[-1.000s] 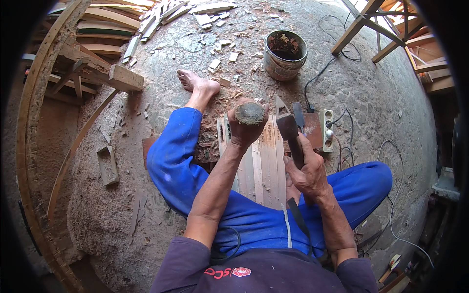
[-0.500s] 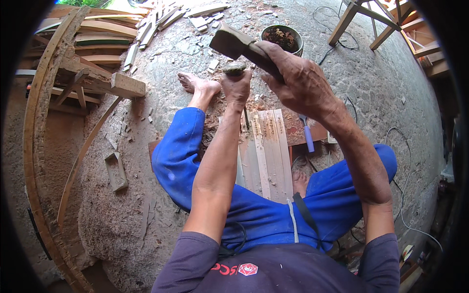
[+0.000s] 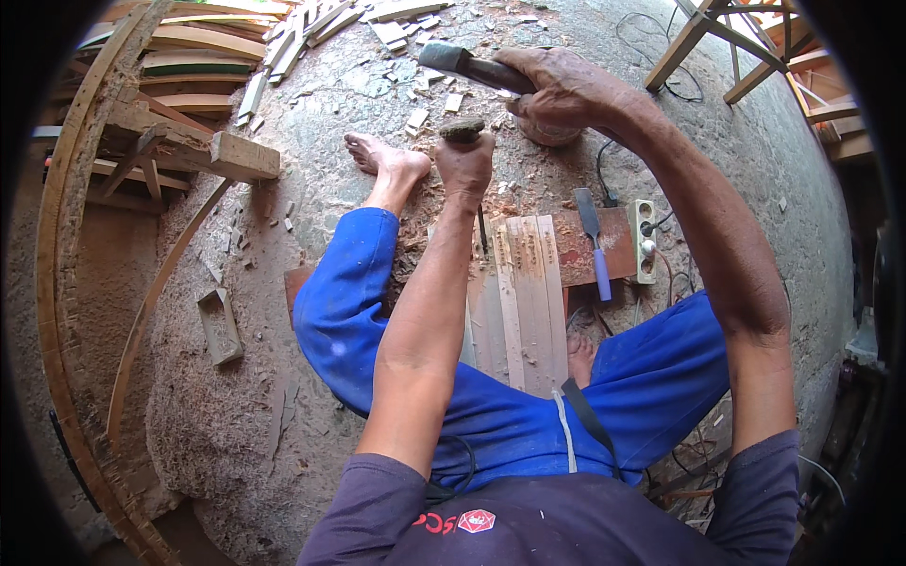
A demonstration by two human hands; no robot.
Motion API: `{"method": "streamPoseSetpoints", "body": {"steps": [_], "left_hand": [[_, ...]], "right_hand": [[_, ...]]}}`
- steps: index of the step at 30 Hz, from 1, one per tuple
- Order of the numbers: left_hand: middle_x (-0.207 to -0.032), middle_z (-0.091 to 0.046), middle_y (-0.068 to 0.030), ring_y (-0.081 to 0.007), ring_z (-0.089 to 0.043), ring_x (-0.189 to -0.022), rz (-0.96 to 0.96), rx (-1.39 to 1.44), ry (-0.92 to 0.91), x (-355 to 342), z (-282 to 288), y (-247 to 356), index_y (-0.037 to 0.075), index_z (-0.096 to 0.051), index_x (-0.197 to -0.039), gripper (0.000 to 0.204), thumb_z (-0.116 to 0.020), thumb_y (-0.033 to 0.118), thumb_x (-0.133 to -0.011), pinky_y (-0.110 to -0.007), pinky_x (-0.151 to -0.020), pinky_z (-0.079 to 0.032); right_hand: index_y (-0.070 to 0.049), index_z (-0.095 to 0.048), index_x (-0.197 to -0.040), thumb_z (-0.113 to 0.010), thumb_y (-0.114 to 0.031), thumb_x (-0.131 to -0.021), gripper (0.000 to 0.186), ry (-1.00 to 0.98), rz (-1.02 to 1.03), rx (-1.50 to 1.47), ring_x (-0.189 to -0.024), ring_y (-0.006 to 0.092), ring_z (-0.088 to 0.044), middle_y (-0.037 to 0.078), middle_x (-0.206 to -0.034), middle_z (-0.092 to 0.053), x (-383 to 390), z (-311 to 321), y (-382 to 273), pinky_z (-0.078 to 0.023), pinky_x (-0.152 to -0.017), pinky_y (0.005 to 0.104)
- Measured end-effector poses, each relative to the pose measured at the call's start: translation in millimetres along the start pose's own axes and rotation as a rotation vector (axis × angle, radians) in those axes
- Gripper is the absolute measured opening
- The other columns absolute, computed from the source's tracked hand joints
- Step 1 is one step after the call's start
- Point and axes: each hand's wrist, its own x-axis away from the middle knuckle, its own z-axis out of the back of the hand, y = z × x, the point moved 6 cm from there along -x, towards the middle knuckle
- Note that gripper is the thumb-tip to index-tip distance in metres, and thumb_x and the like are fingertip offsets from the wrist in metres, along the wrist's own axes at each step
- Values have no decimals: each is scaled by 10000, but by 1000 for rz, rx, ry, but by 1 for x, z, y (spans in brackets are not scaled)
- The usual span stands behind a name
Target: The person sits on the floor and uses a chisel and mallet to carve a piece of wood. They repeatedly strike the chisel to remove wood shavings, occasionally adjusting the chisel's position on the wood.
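My left hand point(image 3: 463, 168) is closed round the worn, flat-topped handle of a chisel point(image 3: 482, 226), held upright with its thin dark shaft reaching down to pale wooden strips point(image 3: 522, 311). The strips lie between my legs, with chips on them and a reddish board point(image 3: 585, 236) under their far end. Above my left hand, my right hand point(image 3: 557, 90) grips a hammer point(image 3: 444, 58) by its dark handle, head raised to the left. A wide chisel with a purple handle point(image 3: 600, 269) lies on the board, right of the strips.
A power strip point(image 3: 644, 266) with cords sits right of the board. A bucket point(image 3: 557, 137) is mostly hidden behind my right hand. Curved timber frames point(image 3: 66, 283) stand at left, wooden legs point(image 3: 689, 52) at upper right. Offcuts point(image 3: 316, 28) and a small trough point(image 3: 217, 335) lie on the floor.
My right hand has risen from beside the strips, lifting the hammer up and over to above my left hand. My left hand has moved up in the picture, away from my body.
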Motion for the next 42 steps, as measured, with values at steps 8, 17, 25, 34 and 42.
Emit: {"method": "streamPoseSetpoints", "body": {"steps": [8,17,25,34,42], "left_hand": [[-808,-770,-100,-137,-667,-726,-15,-229,88,7,0,14,4,-759,-890,175,-800,141,-789,-359,-692,-517],[-672,-660,18,-82,-528,-606,4,-135,116,-17,1,-9,25,-688,-719,105,-716,116,-762,-297,-605,-449],[-792,-736,-125,-223,-702,-686,-224,-284,257,36,5,27,4,-682,-869,200,-764,170,-793,-371,-676,-544],[-672,-699,-81,-184,-647,-594,-95,-270,196,-10,7,4,12,-680,-749,82,-680,82,-792,-360,-602,-514],[-710,-715,-136,-266,-714,-658,264,-394,41,-39,11,-32,-13,-706,-794,160,-709,143,-761,-410,-637,-562]], "right_hand": [[-100,-557,-1271,-611,-144,-913,365,-350,-229,157,-870,314,-731,178,-952,-725,16,-49,16,-574,-778,471],[-63,-569,-1245,-637,-193,-885,389,86,-234,-134,-935,351,-716,213,-977,-706,26,1,16,-539,-832,474],[-60,-524,-1204,-571,-60,-845,363,-295,-186,93,-913,399,-714,243,-911,-693,40,-54,12,-562,-817,514],[-39,-526,-1386,-706,-174,-899,536,212,-628,-759,-936,211,-691,135,-1019,-714,172,-95,5,-544,-837,383],[-5,-478,-1460,-683,-91,-904,599,201,-869,-1043,-936,122,-654,77,-1060,-690,242,-131,-17,-552,-854,324]]}}
